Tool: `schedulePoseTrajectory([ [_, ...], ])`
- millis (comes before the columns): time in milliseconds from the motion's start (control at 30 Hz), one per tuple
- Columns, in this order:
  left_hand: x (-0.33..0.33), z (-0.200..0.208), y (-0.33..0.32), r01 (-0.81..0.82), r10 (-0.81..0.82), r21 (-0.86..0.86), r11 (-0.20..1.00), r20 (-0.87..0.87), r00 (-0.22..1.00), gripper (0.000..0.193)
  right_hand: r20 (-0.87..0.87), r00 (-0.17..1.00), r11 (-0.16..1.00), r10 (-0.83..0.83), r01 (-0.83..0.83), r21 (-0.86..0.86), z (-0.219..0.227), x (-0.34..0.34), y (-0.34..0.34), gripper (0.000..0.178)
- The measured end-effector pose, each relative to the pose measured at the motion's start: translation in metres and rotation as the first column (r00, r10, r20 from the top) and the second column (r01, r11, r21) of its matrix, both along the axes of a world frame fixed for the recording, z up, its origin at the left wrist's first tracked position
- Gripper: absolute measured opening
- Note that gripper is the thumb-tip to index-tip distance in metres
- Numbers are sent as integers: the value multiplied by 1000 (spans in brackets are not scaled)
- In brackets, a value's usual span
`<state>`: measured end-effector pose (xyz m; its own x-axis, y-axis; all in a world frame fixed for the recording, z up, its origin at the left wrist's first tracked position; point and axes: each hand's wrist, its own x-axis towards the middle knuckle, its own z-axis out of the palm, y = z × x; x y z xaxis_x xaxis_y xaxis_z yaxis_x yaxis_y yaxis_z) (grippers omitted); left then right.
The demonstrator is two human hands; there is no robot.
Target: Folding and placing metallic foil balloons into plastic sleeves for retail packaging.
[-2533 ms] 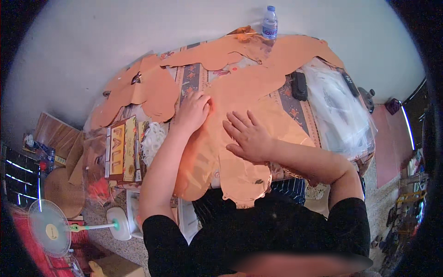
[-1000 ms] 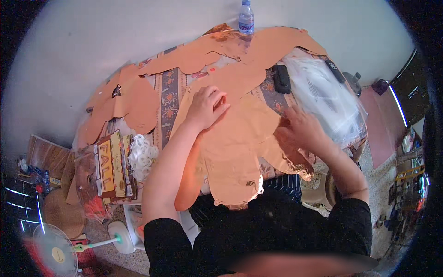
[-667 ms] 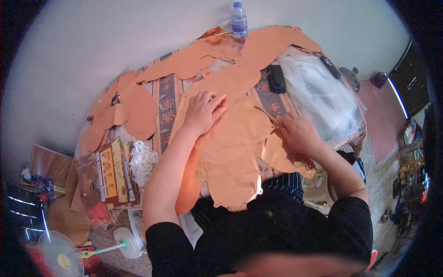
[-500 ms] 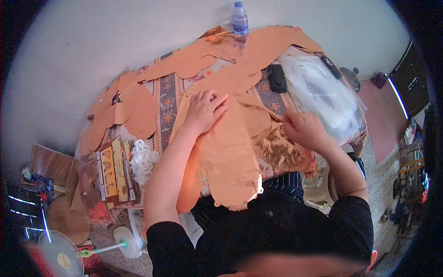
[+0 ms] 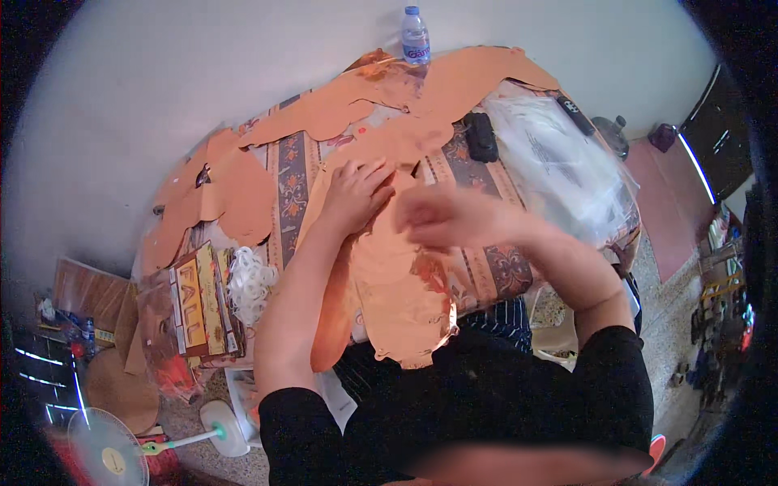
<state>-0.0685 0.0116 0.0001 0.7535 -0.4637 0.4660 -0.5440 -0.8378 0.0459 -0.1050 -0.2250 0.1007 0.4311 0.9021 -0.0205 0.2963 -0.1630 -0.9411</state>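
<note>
Fabric (image 5: 397,283) lengthwise toward the person

A home room: patterned tablecloth (image 5: 292,174), standing fan (image 5: 105,449), water bottle (image 5: 416,34).

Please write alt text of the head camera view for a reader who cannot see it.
Seen from above, a person's left hand presses flat on an orange cut-out sheet on a patterned table, while the right hand, blurred, is above the same sheet. More orange pieces, a water bottle and clear plastic bags lie around.
</note>
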Motion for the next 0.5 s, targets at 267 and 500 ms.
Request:
schedulePoseTrajectory([
  [267, -5, 9, -1, 8, -12, -37, 999, -104, 994, 41, 322, 932, 980, 168, -192, 44, -60, -27, 88, 15],
  [500, -4, 8, -2, -3, 0, -29, 1000, -102, 995, 47, 290, 955, 926, 54, -156, 342, -50, -12, 44, 19],
])
